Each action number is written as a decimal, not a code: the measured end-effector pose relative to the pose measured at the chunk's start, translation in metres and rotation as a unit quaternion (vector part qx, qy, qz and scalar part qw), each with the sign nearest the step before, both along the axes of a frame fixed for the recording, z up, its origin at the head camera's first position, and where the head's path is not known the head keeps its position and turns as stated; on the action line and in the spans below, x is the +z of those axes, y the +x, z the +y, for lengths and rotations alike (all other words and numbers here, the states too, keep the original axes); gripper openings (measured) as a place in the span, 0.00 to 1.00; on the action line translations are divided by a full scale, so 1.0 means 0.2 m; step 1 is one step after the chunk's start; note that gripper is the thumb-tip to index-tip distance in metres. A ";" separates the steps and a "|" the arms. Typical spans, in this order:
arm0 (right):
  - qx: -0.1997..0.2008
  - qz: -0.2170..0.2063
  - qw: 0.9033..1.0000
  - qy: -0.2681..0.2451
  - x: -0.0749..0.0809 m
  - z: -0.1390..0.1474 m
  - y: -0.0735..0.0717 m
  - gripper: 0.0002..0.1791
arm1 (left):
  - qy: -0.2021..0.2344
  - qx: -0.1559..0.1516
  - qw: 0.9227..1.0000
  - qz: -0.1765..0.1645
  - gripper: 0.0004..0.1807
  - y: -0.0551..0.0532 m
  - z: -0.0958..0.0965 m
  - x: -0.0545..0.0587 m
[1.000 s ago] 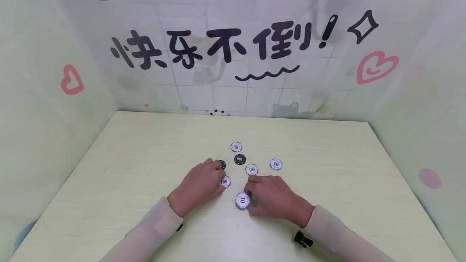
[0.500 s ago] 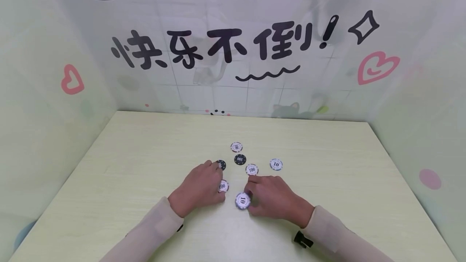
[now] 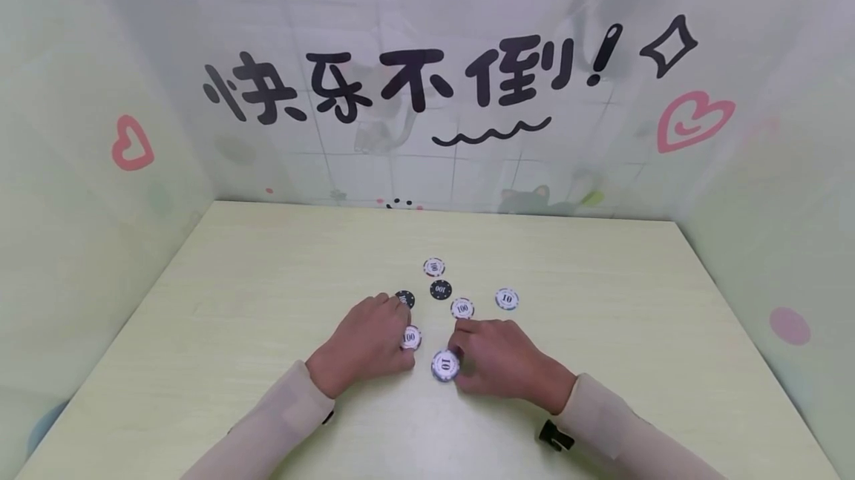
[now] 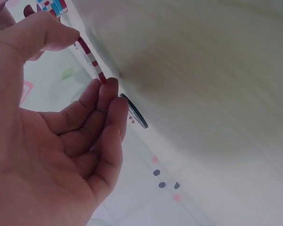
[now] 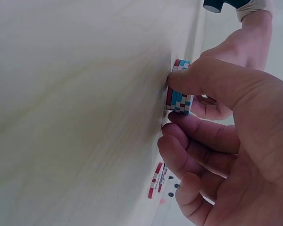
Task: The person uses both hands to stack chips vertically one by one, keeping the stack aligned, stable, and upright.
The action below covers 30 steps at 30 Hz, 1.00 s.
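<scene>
In the head view my left hand [image 3: 364, 335] lies low over the table, pinching a white poker chip [image 3: 412, 337] marked 100. The left wrist view shows that chip's red-and-white edge [image 4: 92, 60] between thumb and fingertips, slightly tilted. A black chip [image 3: 405, 300] sits right by the left fingertips, partly covered. My right hand [image 3: 504, 357] grips a short stack of poker chips [image 3: 444, 366] with a white 10 chip on top. Red, blue and white edges of the stack [image 5: 180, 99] show between thumb and index finger in the right wrist view.
Beyond the hands lie a white 100 chip [image 3: 434, 267], a black 100 chip [image 3: 441, 289] and another white 100 chip [image 3: 462, 308]. Farther right is a white 10 chip [image 3: 507, 299]. Printed sheets wall the pale table [image 3: 267, 257] at back and sides.
The white 100 chip at my left hand has slid a little nearer to me, along with the thumb. More of the black chip shows. My right hand and the stack have stayed put.
</scene>
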State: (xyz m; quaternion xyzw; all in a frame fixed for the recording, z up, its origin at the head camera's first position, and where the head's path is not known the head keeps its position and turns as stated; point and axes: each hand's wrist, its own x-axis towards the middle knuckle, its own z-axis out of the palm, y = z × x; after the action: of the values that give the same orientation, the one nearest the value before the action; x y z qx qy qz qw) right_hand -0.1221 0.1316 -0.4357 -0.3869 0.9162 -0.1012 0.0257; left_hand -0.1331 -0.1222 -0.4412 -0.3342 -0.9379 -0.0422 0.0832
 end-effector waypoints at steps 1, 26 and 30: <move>0.000 -0.001 1.000 -0.002 0.00 0.00 0.00 0.14 | 0.002 -0.001 1.000 0.000 0.13 0.00 0.00 0.00; 0.005 -0.002 1.000 -0.019 -0.02 0.01 -0.01 0.14 | 0.056 -0.092 0.991 0.074 0.12 0.04 0.06 0.03; 0.008 0.003 1.000 -0.020 -0.02 0.00 -0.01 0.14 | 0.053 -0.096 0.992 0.063 0.13 0.05 0.07 0.03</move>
State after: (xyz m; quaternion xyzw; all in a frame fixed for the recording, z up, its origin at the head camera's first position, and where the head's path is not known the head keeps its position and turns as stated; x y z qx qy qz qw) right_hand -0.1243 0.1320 -0.4397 -0.3946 0.9111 -0.1182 0.0159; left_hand -0.1225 -0.1073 -0.4343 -0.4198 -0.8908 -0.0780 0.1554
